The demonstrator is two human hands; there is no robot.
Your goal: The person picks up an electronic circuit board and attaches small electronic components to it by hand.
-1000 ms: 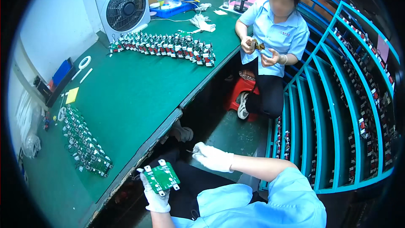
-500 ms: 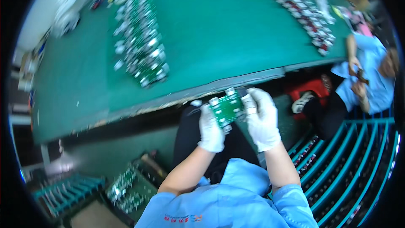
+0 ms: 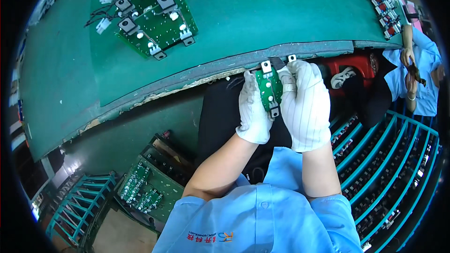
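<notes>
A green circuit board [image 3: 268, 86] with black-and-silver mounted parts is held over my lap, just off the table's near edge. My left hand [image 3: 253, 107], in a white glove, grips its left side with the fingers behind it. In a matching glove, my right hand [image 3: 304, 103] is closed at the board's right side and covers much of it. A dark flat piece [image 3: 277, 63] shows at the right thumb and fingers by the board's top; its kind is hard to make out. On the table to the left stand larger boards [image 3: 154, 14] with upright black parts and white-plugged wires.
The green table [image 3: 234, 23] has a worn front edge. Boards with red and white parts [image 3: 382, 7] line its far right. A teal rack [image 3: 375, 173] stands at right, near a seated co-worker [image 3: 422, 65]. Small boards [image 3: 140, 187] lie on a green box at lower left.
The view has shifted, bringing the table's boards closer. My hands and the board appear farther right and higher, and the board has turned so its long side runs more upright.
</notes>
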